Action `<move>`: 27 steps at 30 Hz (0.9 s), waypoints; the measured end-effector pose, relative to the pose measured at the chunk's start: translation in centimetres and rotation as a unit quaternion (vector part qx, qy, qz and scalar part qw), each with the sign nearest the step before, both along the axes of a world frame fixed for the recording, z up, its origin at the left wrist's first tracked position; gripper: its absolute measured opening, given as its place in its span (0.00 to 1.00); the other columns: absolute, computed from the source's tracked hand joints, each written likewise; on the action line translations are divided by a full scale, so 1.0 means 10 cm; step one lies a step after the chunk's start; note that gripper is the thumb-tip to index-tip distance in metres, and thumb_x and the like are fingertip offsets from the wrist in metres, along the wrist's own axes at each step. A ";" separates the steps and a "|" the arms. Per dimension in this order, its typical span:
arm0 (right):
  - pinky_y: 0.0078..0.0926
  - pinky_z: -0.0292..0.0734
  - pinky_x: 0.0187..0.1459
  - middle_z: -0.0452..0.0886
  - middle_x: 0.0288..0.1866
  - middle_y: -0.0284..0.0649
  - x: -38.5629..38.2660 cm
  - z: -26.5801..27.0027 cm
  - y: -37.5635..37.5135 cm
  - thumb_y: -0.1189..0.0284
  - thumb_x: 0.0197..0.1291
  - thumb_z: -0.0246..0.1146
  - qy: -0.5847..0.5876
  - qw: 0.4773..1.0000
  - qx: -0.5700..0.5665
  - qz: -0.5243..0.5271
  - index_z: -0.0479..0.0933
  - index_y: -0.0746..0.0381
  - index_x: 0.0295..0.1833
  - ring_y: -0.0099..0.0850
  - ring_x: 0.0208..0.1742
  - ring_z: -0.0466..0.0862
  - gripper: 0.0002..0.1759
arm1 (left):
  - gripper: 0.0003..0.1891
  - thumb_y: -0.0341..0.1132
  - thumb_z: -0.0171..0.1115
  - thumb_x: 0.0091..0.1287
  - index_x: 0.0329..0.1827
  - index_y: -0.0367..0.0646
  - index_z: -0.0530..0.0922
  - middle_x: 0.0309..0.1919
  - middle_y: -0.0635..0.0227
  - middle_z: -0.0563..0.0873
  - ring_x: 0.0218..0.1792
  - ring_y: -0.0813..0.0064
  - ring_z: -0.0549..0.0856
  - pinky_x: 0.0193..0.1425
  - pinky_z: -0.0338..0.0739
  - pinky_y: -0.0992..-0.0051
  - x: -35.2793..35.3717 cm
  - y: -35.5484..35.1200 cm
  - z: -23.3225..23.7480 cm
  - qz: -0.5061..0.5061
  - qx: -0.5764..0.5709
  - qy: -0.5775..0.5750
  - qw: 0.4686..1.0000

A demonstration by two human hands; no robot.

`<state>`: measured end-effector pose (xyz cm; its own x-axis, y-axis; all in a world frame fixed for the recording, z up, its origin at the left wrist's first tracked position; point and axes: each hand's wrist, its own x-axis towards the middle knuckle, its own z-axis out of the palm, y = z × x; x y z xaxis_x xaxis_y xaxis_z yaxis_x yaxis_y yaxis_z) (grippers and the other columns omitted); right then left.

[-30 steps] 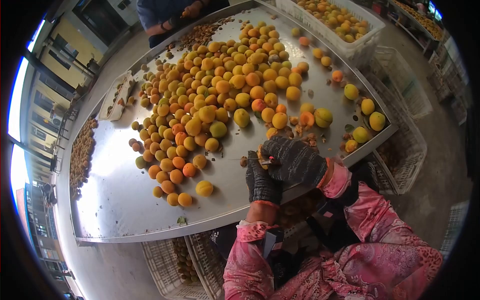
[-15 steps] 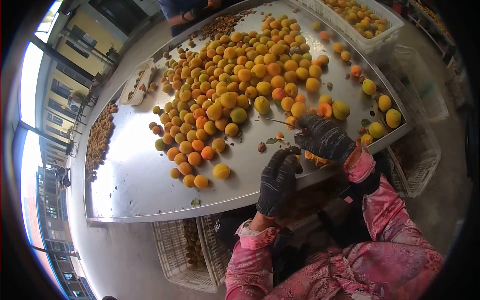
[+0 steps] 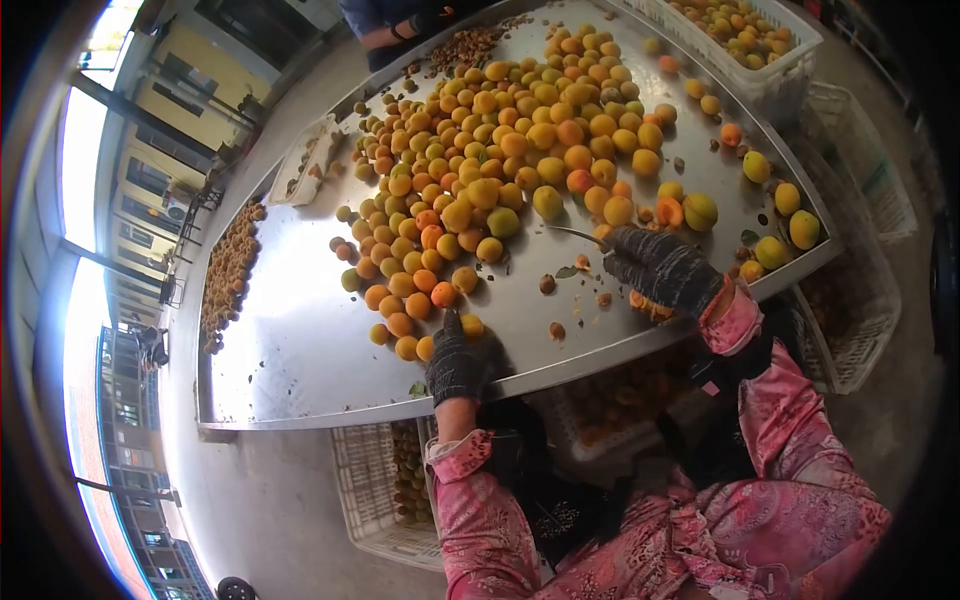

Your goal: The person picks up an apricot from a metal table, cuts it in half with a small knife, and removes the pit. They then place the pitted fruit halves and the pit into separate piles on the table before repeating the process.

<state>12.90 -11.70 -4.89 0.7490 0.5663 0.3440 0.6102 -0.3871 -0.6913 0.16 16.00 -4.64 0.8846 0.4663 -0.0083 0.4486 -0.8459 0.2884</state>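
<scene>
Many yellow-orange apricots (image 3: pixel 485 195) lie piled on a metal table (image 3: pixel 300 350). My left hand (image 3: pixel 455 362), in a dark glove, reaches to the lower edge of the pile, beside a yellow apricot (image 3: pixel 471 326); its fingers are partly hidden and I cannot make out a grip. My right hand (image 3: pixel 655 268), gloved too, is closed on a knife (image 3: pixel 578 235) whose thin curved blade points left. Below it lie orange apricot pieces (image 3: pixel 650 307). A cut apricot (image 3: pixel 669 212) shows its orange inside above the right hand. Loose pits (image 3: pixel 547 284) lie left of that hand.
A white crate of apricots (image 3: pixel 770 65) stands at the upper right. A white tray (image 3: pixel 305 165) and a heap of brown pits (image 3: pixel 232 275) are on the left. Another person's arm (image 3: pixel 390 35) shows at the far edge. White crates (image 3: pixel 375 490) stand below the near edge.
My left hand has moved left, away from my right hand, to the lower edge of the pile. One more pit lies near the table's front edge. My right hand still holds the knife.
</scene>
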 end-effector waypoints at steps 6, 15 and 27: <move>0.33 0.74 0.47 0.80 0.42 0.46 -0.04 0.08 0.03 0.65 0.57 0.62 0.052 0.995 0.091 -0.002 0.74 0.65 0.49 0.41 0.46 0.80 0.18 | 0.26 0.51 0.58 0.62 0.54 0.41 0.71 0.39 0.63 0.80 0.29 0.76 0.81 0.32 0.76 0.77 0.06 -0.22 0.17 0.012 -0.546 -0.196 0.814; 0.34 0.74 0.47 0.79 0.42 0.45 -0.19 0.28 0.10 0.65 0.60 0.59 0.109 0.986 0.125 -0.013 0.75 0.64 0.49 0.40 0.44 0.80 0.16 | 0.22 0.47 0.54 0.67 0.52 0.38 0.68 0.37 0.63 0.78 0.30 0.76 0.76 0.33 0.73 0.79 0.46 -0.81 0.17 -0.073 -0.820 -0.242 0.515; 0.36 0.77 0.44 0.75 0.51 0.50 -0.49 0.28 0.22 0.73 0.57 0.58 -0.308 0.951 -0.036 -0.010 0.74 0.63 0.54 0.43 0.49 0.78 0.17 | 0.22 0.28 0.55 0.59 0.58 0.36 0.65 0.47 0.57 0.78 0.50 0.58 0.77 0.60 0.66 0.66 0.45 -0.97 0.10 -0.233 -0.110 -0.316 0.913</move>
